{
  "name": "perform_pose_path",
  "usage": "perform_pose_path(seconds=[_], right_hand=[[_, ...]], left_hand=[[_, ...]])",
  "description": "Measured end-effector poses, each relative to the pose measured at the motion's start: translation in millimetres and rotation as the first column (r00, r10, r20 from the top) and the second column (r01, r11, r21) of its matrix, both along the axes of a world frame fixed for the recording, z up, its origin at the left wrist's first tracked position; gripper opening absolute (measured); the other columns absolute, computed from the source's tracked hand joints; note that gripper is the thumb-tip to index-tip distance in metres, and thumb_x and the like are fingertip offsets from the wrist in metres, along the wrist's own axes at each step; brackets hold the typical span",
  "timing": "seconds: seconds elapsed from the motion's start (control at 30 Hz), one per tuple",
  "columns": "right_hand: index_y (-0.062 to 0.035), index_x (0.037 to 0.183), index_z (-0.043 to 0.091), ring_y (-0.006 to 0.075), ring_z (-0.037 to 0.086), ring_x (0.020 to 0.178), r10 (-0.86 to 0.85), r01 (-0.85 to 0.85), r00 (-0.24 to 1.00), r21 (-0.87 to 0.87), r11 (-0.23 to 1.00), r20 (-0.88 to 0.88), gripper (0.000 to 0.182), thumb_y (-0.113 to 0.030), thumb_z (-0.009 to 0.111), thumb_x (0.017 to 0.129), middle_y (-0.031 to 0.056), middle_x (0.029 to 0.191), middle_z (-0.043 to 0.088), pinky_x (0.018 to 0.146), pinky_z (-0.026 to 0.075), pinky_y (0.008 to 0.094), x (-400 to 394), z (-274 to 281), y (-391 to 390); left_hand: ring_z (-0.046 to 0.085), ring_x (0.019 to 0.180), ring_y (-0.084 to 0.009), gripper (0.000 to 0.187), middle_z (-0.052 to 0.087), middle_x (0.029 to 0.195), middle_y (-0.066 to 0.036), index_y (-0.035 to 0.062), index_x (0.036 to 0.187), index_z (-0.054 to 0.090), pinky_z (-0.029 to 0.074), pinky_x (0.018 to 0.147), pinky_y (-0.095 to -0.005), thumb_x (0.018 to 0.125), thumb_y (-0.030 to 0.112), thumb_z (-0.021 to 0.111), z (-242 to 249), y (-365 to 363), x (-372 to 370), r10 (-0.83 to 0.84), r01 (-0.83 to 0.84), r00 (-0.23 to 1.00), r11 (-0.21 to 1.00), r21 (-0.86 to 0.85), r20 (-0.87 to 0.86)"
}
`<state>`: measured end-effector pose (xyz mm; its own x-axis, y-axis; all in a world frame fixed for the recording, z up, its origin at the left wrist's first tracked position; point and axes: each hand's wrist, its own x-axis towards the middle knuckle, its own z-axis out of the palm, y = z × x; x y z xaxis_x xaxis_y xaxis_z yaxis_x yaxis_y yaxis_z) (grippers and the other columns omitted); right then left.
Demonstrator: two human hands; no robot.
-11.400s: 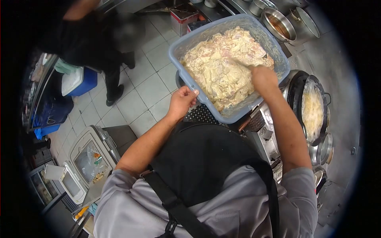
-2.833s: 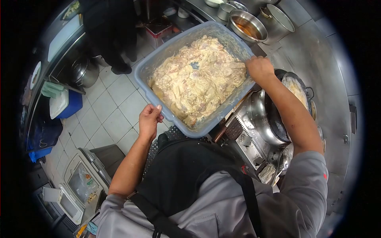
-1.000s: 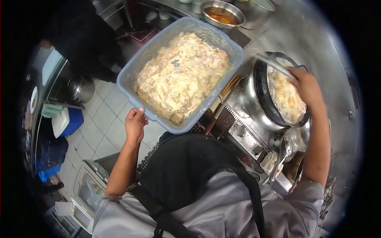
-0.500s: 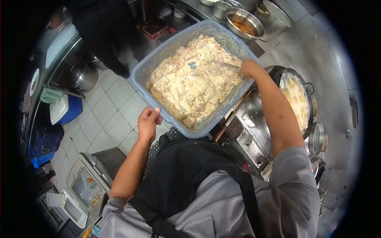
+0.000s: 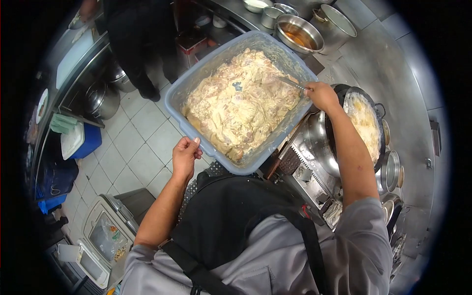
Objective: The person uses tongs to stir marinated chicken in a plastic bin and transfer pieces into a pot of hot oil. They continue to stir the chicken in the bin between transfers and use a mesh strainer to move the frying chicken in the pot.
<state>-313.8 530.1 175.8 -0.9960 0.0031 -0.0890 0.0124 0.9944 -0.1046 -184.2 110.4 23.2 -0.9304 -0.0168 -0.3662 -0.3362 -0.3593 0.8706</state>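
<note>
A blue-grey plastic tub (image 5: 216, 150), tilted in view, holds a large mass of battered raw meat pieces (image 5: 236, 103) in thick yellowish batter. At the tub's near-left rim my left hand (image 5: 184, 158) is closed, thumb and fingers pinching the edge. My right hand (image 5: 322, 96), over the right rim, is wrapped around the handle of a metal utensil (image 5: 292, 83). The utensil's far end reaches into the batter, so its head is hidden. A small bluish patch (image 5: 237, 86) shows in the middle of the mix.
Right of the tub, a wok (image 5: 361, 118) of bubbling, foaming oil sits on the stove. Beyond stands a steel bowl (image 5: 299, 33) of brown liquid. A person in dark trousers (image 5: 142, 44) stands at upper left. Lower left are an open grey bin (image 5: 105, 231) and a blue cooler (image 5: 87, 140).
My right hand has drawn back slightly to the right and down, showing more of the utensil's handle. The left hand keeps its place at the rim. The other person's legs have shifted rightward.
</note>
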Motion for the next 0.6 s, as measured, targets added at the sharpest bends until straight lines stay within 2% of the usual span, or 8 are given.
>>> perform_pose_path(seconds=[0.27,0.33,0.37,0.4,0.47,0.5,0.6], right_hand=[[-0.0116,0.110,0.071,0.0363,0.065,0.096,-0.089,0.086,0.994,-0.049,0.995,-0.065,0.027,-0.024,0.066,0.086,0.0168,0.102,0.069,0.084,0.050,0.0429,41.1,71.8,19.8],[-0.0120,0.110,0.071,0.0369,0.065,0.097,-0.096,0.085,0.992,-0.113,0.990,-0.086,0.027,-0.024,0.067,0.086,0.0165,0.102,0.070,0.085,0.050,0.0431,54.3,101.3,18.7],[-0.0105,0.110,0.071,0.0321,0.067,0.084,-0.028,0.008,0.984,-0.114,0.993,-0.175,0.027,-0.023,0.067,0.086,0.0163,0.091,0.070,0.078,0.050,0.0398,58.6,107.4,28.6],[-0.0105,0.110,0.071,0.0321,0.067,0.084,-0.036,0.015,0.983,-0.113,0.993,-0.180,0.027,-0.023,0.067,0.086,0.0163,0.091,0.070,0.078,0.050,0.0398,62.4,118.6,32.0],[-0.0030,0.114,0.068,0.0141,0.055,0.064,-0.177,0.154,0.980,-0.213,0.965,-0.091,0.029,-0.018,0.066,0.089,0.0058,0.073,0.064,0.065,0.047,0.0298,72.5,150.9,37.0],[-0.0021,0.114,0.069,0.0095,0.048,0.063,-0.194,0.160,0.975,-0.268,0.950,-0.106,0.029,-0.016,0.067,0.089,0.0017,0.072,0.058,0.061,0.044,0.0271,81.6,166.1,35.6],[-0.0043,0.113,0.069,0.0128,0.053,0.064,-0.205,0.154,0.958,-0.243,0.958,-0.201,0.030,-0.021,0.067,0.089,0.0046,0.071,0.060,0.062,0.045,0.0313,105.3,201.1,57.9]], left_hand=[[0.054,0.060,-0.0092,0.021,0.057,0.068,-0.001,0.0089,0.080,0.055,0.044,0.056,-0.0225,0.094,0.020,0.065,-1.7,-1.1,-0.3,-0.014,0.014,1.000,1.000,-0.002,-0.005],[0.053,0.059,-0.0091,0.021,0.057,0.068,-0.001,0.0089,0.080,0.055,0.044,0.056,-0.0225,0.094,0.020,0.065,3.4,-0.7,0.1,-0.017,0.017,1.000,1.000,-0.006,0.001],[0.053,0.059,-0.0090,0.021,0.057,0.067,-0.001,0.0090,0.080,0.055,0.043,0.056,-0.0225,0.094,0.020,0.065,5.7,-0.2,0.5,-0.018,0.018,1.000,1.000,-0.010,0.012],[0.053,0.059,-0.0090,0.021,0.057,0.067,-0.001,0.0090,0.080,0.055,0.043,0.056,-0.0225,0.094,0.020,0.065,5.7,0.0,0.7,-0.026,0.026,1.000,1.000,-0.010,0.007],[0.053,0.059,-0.0094,0.020,0.057,0.067,-0.001,0.0092,0.080,0.055,0.043,0.055,-0.0230,0.094,0.020,0.065,4.4,-0.5,0.5,-0.026,0.026,1.000,1.000,-0.009,0.003],[0.053,0.059,-0.0094,0.020,0.057,0.067,-0.001,0.0092,0.080,0.055,0.043,0.055,-0.0230,0.094,0.020,0.065,4.4,-1.0,0.5,-0.043,0.043,0.999,0.999,-0.008,-0.004],[0.053,0.059,-0.0102,0.021,0.055,0.067,-0.001,0.0095,0.079,0.054,0.043,0.055,-0.0239,0.094,0.019,0.065,3.1,-0.4,0.5,-0.054,0.054,0.998,0.998,-0.018,0.020]])
